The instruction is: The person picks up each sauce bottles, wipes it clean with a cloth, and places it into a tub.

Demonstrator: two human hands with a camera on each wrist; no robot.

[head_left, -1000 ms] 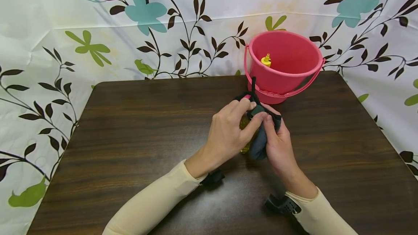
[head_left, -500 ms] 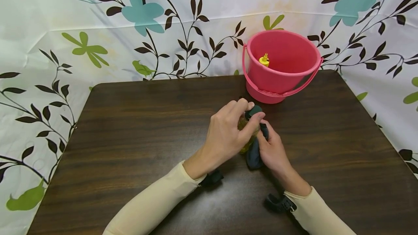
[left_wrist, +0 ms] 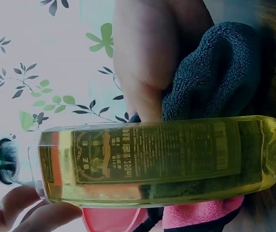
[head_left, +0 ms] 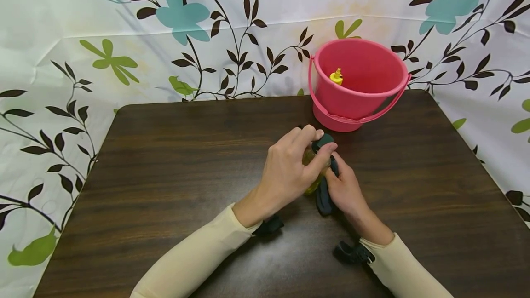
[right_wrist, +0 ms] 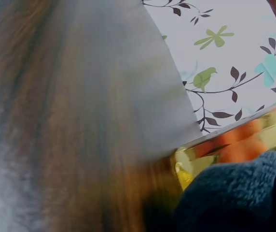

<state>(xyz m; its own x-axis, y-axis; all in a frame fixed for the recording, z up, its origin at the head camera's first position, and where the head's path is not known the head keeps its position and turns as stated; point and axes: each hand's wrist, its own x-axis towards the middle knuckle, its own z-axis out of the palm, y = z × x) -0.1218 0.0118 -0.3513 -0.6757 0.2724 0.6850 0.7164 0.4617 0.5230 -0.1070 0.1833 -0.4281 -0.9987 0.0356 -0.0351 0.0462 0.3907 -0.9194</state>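
Note:
A bottle (left_wrist: 176, 159) of clear yellow liquid with a printed label stands in front of the bucket. My left hand (head_left: 287, 164) holds it by the neck, just under its dark green cap (head_left: 323, 140). Against the bottle's side my right hand (head_left: 347, 187) grips a folded dark blue-grey terry cloth (left_wrist: 215, 72). A pink, black-edged piece of cloth (left_wrist: 200, 212) shows on the bottle's other side in the left wrist view. In the right wrist view the cloth covers part of the bottle, and that hand's fingers are mostly hidden.
Behind the hands, a pink bucket (head_left: 337, 109) stands at the table's back right with its handle lowered. A yellow nozzle top (head_left: 337, 77) shows inside it. The dark wooden table (head_left: 186, 160) meets a leaf-patterned curtain (head_left: 232, 26) at the back.
My right hand has slid down with the cloth from around the bottle's top to its side, uncovering the cap. The left hand has barely moved.

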